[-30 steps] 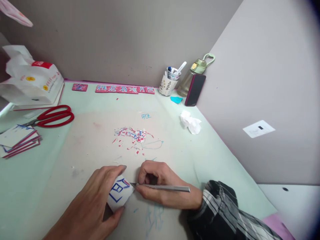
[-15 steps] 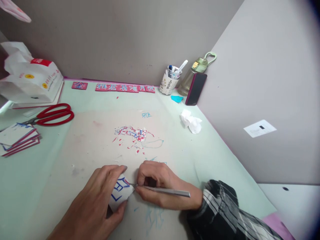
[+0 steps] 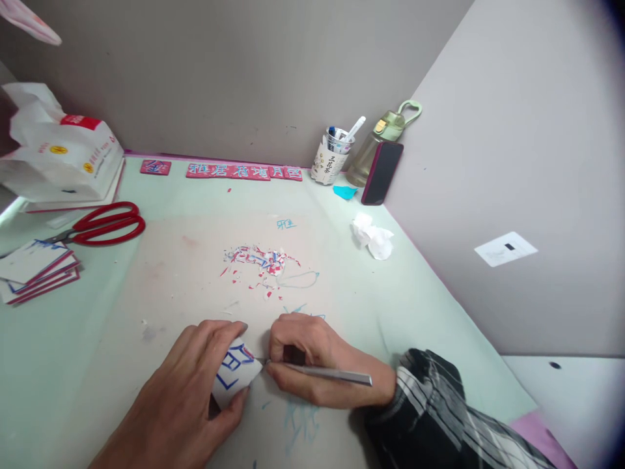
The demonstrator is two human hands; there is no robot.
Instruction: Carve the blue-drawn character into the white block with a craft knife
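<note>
The paper cup at the worktop's far edge bears three vertical Chinese characters, the middle one seemingly 花. The red strip along that edge carries blue characters, too blurred to read surely. Blue strokes mark the white card.

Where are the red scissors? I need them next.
In the head view, the red scissors lie far left on the table, between the white bag and the card stack.

Craft knife tip on held card
</note>
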